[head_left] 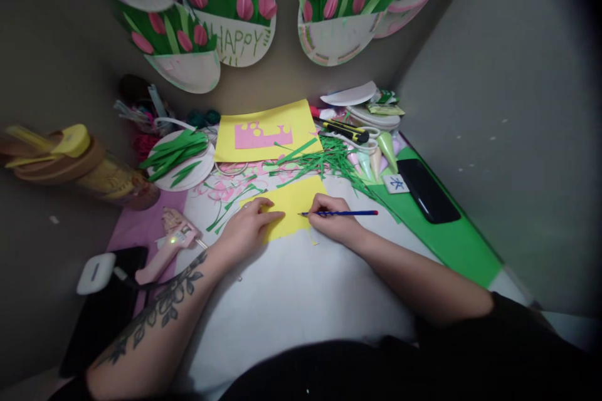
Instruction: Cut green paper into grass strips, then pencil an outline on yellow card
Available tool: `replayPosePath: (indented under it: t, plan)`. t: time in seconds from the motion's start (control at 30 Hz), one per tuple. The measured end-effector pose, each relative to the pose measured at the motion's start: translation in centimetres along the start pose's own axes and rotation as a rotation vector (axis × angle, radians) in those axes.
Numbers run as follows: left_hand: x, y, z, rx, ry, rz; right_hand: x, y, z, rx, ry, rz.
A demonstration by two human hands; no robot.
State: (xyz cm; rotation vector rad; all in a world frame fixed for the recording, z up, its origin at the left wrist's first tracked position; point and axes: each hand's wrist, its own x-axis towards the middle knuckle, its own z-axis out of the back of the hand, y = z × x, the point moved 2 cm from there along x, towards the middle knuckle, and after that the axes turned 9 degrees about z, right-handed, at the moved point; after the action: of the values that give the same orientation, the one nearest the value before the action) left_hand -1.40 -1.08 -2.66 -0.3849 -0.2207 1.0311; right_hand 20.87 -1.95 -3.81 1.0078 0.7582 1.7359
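A small sheet of yellow paper (294, 200) lies on the white table surface in front of me. My left hand (251, 225) rests on its left part, fingers stretched out, the index finger pointing across the sheet. In my right hand (332, 216) is a dark blue pencil (357, 213) with a red end, pinched near its tip. The tip is at the right part of the paper; whether it has left a mark I cannot make out. Behind this sheet lies a larger yellow sheet (268, 153) with a cut-up piece of pink paper (263, 138) on it.
Green paper scraps (333, 156) and pink clippings litter the back. At left are a plate of green strips (181, 160), a lidded tumbler (94, 169) and a pink glue gun (169, 247). A black-and-yellow cutter (343, 130) and a phone (429, 191) are at right. Paper-plate flower crafts (336, 37) hang behind.
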Motion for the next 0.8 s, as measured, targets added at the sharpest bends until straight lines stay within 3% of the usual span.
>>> replayPosePath:
  t: [0.37, 0.6, 0.8]
  plan:
    - [0.05, -0.07, 0.1, -0.005, 0.006, 0.008, -0.21, -0.11, 0.3, 0.016, -0.003, -0.024]
    - [0.0, 0.1, -0.07, -0.028, -0.013, 0.001, -0.17, -0.37, 0.58, 0.141, -0.037, -0.057]
    - [0.05, 0.08, -0.04, -0.026, -0.001, 0.002, -0.05, -0.41, 0.43, 0.083, -0.037, -0.051]
